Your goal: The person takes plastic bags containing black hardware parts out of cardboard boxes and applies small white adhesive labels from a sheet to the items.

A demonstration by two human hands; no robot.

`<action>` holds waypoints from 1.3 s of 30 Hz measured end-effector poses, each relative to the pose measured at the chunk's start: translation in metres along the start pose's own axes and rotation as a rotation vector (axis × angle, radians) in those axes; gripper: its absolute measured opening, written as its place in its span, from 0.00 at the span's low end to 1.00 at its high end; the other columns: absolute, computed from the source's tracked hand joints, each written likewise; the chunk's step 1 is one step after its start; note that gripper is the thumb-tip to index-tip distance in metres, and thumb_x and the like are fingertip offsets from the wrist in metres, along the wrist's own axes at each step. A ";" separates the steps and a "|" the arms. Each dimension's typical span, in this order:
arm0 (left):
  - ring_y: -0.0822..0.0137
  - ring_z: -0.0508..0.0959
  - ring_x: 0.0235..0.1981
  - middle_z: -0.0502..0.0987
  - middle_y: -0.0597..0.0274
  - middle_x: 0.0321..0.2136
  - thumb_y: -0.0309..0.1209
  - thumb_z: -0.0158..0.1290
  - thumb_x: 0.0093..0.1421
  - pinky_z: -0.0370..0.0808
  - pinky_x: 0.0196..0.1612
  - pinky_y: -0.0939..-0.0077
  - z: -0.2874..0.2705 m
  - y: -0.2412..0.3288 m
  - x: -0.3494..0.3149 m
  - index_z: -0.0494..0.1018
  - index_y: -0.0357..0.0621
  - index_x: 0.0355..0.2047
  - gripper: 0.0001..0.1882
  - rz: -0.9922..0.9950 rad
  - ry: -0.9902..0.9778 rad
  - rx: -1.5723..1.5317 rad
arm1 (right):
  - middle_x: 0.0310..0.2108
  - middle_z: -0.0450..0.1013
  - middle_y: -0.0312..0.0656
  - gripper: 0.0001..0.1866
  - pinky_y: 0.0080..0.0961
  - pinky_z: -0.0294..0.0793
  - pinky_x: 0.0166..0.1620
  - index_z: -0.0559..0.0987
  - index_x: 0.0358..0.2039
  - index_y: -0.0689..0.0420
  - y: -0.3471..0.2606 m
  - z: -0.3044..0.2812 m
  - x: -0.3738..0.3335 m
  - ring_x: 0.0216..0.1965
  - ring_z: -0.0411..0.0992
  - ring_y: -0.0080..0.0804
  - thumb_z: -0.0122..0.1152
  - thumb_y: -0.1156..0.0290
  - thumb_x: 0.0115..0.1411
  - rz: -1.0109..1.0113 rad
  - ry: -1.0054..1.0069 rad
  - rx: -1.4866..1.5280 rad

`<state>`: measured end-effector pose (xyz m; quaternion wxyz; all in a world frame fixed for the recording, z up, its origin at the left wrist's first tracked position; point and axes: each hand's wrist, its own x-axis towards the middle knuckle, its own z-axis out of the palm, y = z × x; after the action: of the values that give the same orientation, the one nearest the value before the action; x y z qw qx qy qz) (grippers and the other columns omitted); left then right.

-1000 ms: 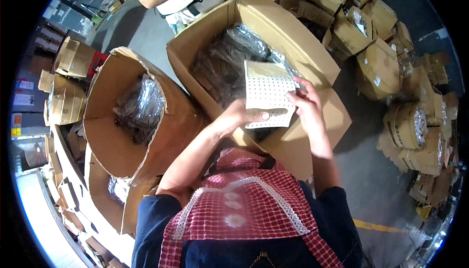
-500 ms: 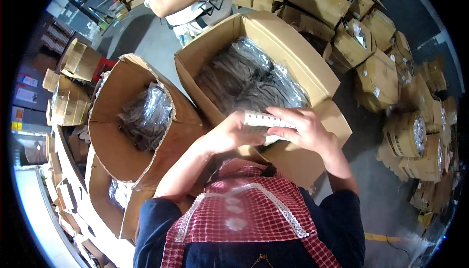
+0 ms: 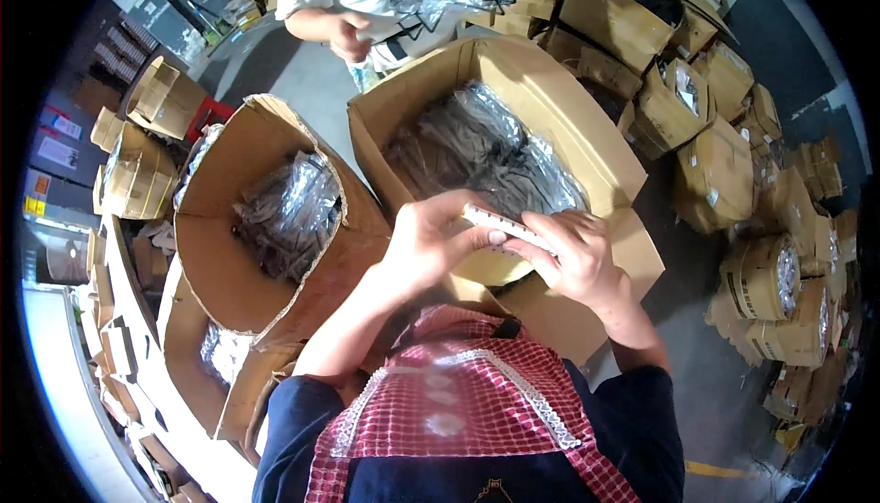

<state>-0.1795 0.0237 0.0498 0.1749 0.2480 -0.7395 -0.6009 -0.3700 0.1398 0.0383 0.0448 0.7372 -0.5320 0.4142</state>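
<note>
Tilted since a second ago, the flat white dark-dotted sheet [image 3: 510, 227] shows nearly edge-on; left hand [image 3: 429, 239] and right hand [image 3: 579, 256] pinch it, fingers [image 3: 553, 231] closed.

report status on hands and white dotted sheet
Left hand and right hand: both gripping. Dotted sheet: held between them, near side of open carton. Co-worker's hand: beyond the carton, apart from the sheet.
</note>
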 end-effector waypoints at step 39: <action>0.78 0.79 0.26 0.84 0.61 0.26 0.29 0.64 0.57 0.78 0.31 0.79 0.030 -0.042 0.012 0.83 0.41 0.39 0.09 -0.040 0.183 0.189 | 0.33 0.74 0.40 0.08 0.32 0.73 0.40 0.75 0.33 0.58 0.020 0.020 -0.019 0.34 0.74 0.34 0.66 0.74 0.55 0.186 0.016 -0.051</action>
<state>-0.1992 0.0347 0.0022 0.2054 0.3320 -0.7685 -0.5069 -0.3770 0.1360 0.0053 0.0292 0.6799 -0.6082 0.4086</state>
